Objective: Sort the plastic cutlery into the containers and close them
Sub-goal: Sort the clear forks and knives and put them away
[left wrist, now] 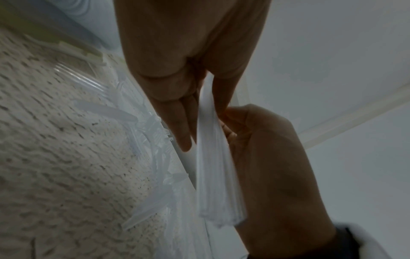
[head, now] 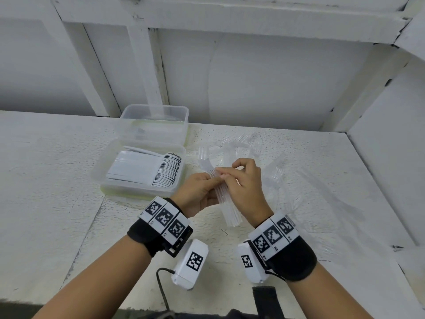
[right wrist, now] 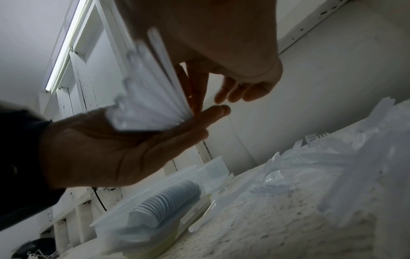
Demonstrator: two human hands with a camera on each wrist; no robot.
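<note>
White-painted concrete forms the shelf (head: 57,180), and the landmark on it is the near container (head: 138,169), lidless and packed with a neat row of white spoons (head: 165,169). Behind it stands a second container (head: 156,120), which looks almost empty, probably waiting for forks. Just right of the near container, raised off the shelf, the left hand (head: 197,192) and the right hand (head: 246,180) meet around one bundle of clear forks (head: 225,203), both clamped on it, handles fanning toward the person. I judge this grip serves to square the stack so it drops in as one block. Further right of the near container, loose forks (head: 253,143) lie scattered, unsorted. Neither container is closed.
</note>
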